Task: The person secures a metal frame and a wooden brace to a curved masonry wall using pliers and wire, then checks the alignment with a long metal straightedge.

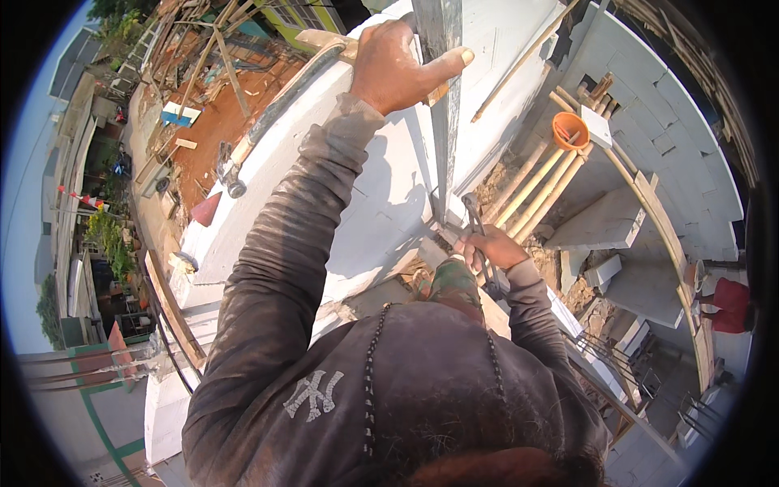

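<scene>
My left hand (395,69) is raised to a long grey upright board or post (444,97), with its thumb laid across the front and the fingers around the left edge. Lower down, near the foot of that post, my right hand (493,246) is closed around dark metal pincers (474,213). Their far end is partly hidden by the hand and sleeve. The post stands against a white block wall (365,219). A hammer (231,172) lies on the wall's edge to the left, near a reddish wedge-shaped piece (206,209).
An orange bucket (570,130) sits on bamboo poles (535,188) at the right. Beyond stands another grey block wall (657,114). Steel bars (604,357) jut out at the lower right. A person in red (729,307) is at the far right. The ground drops away at left.
</scene>
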`<action>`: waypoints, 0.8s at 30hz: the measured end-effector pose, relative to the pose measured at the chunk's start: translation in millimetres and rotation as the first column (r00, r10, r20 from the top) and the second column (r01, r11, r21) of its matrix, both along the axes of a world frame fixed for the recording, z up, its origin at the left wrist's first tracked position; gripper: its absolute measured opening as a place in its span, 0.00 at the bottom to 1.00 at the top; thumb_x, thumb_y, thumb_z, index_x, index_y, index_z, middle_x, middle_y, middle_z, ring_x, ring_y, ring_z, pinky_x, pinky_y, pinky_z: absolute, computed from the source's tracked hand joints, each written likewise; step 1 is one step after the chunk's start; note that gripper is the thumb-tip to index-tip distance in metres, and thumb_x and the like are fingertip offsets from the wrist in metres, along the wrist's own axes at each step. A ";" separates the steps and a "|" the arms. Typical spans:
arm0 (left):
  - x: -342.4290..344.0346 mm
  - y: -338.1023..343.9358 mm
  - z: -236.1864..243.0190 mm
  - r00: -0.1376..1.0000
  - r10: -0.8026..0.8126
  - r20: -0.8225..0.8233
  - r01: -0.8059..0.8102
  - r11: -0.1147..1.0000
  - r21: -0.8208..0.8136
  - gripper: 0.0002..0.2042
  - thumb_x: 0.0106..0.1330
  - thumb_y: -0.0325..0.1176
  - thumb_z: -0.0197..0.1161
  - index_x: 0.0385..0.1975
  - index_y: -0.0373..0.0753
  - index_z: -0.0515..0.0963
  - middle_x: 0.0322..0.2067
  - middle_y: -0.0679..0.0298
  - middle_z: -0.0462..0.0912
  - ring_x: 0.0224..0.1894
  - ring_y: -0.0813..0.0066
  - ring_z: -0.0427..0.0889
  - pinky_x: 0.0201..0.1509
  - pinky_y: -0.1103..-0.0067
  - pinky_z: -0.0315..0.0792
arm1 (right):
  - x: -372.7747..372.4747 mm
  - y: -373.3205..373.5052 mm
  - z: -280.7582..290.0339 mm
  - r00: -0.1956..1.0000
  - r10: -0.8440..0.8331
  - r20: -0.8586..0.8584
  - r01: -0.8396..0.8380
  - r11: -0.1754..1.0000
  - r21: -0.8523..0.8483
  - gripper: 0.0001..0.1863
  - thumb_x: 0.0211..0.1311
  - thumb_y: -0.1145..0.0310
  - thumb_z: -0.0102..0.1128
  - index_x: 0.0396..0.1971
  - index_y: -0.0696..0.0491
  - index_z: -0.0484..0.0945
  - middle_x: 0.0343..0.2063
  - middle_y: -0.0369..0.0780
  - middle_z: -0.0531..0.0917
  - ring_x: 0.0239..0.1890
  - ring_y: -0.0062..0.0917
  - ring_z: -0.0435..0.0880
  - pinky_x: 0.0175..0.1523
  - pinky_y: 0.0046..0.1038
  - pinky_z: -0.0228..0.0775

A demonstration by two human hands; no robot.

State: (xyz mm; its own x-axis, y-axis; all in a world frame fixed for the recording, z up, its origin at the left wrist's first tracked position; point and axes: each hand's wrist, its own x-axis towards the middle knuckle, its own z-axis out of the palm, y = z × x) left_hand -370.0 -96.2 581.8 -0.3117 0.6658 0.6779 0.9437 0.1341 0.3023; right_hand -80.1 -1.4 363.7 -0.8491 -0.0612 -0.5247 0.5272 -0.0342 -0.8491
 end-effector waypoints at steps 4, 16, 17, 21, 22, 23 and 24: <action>25.9 -29.7 -1.0 0.953 0.110 -0.283 -0.100 0.994 0.049 0.34 0.52 0.62 0.72 0.47 0.36 0.83 0.47 0.52 0.82 0.54 0.54 0.76 0.70 0.54 0.51 | 106.8 30.9 -122.4 0.994 0.027 0.106 -0.081 0.828 0.555 0.24 0.62 0.51 0.59 0.34 0.61 0.85 0.27 0.52 0.86 0.33 0.45 0.86 0.47 0.45 0.76; 50.9 -34.5 -46.8 0.980 0.160 -0.118 -0.151 0.985 0.086 0.27 0.58 0.37 0.74 0.55 0.30 0.77 0.57 0.49 0.79 0.68 0.49 0.69 0.74 0.56 0.51 | 309.8 -51.0 -314.5 0.692 -0.396 0.603 0.299 0.918 0.259 0.18 0.66 0.61 0.53 0.30 0.62 0.82 0.21 0.51 0.84 0.22 0.41 0.86 0.26 0.46 0.78; 52.0 -34.7 -48.0 0.980 0.166 -0.114 -0.158 0.985 0.072 0.27 0.58 0.37 0.74 0.55 0.30 0.77 0.57 0.49 0.79 0.68 0.49 0.69 0.74 0.56 0.51 | 314.5 -56.6 -322.5 0.718 -0.357 0.597 0.248 0.933 0.260 0.17 0.66 0.61 0.54 0.31 0.61 0.83 0.22 0.51 0.85 0.23 0.41 0.87 0.28 0.46 0.78; 61.9 -5.3 -47.6 0.989 0.137 -0.061 -0.131 0.987 0.096 0.29 0.59 0.34 0.75 0.59 0.27 0.74 0.60 0.46 0.75 0.72 0.41 0.63 0.76 0.54 0.52 | 342.4 -86.0 -430.5 0.873 0.217 0.436 -0.448 0.708 0.545 0.12 0.65 0.58 0.62 0.38 0.50 0.85 0.30 0.43 0.90 0.33 0.40 0.90 0.36 0.43 0.81; 67.6 -16.2 -52.4 0.973 0.222 -0.058 -0.218 0.974 0.063 0.32 0.60 0.33 0.75 0.62 0.26 0.71 0.63 0.44 0.72 0.74 0.39 0.59 0.76 0.53 0.52 | 336.1 -77.9 -422.8 0.866 0.198 0.460 -0.456 0.692 0.560 0.11 0.64 0.58 0.63 0.38 0.49 0.85 0.31 0.42 0.90 0.34 0.38 0.91 0.37 0.42 0.81; 75.7 -25.4 -56.4 0.968 0.245 -0.043 -0.244 0.969 0.043 0.32 0.60 0.33 0.75 0.62 0.26 0.71 0.63 0.44 0.72 0.74 0.39 0.59 0.76 0.53 0.52 | 328.4 -71.8 -413.4 0.859 0.178 0.481 -0.461 0.678 0.572 0.10 0.63 0.59 0.65 0.39 0.48 0.85 0.32 0.41 0.90 0.36 0.37 0.91 0.39 0.41 0.82; 91.0 -17.8 -57.8 0.965 0.260 -0.015 -0.258 0.963 0.077 0.36 0.62 0.31 0.74 0.67 0.26 0.64 0.67 0.41 0.64 0.77 0.42 0.53 0.77 0.54 0.52 | 306.3 -64.9 -386.8 0.865 0.135 0.483 -0.441 0.665 0.603 0.10 0.63 0.60 0.66 0.38 0.49 0.85 0.31 0.41 0.90 0.35 0.36 0.91 0.39 0.41 0.82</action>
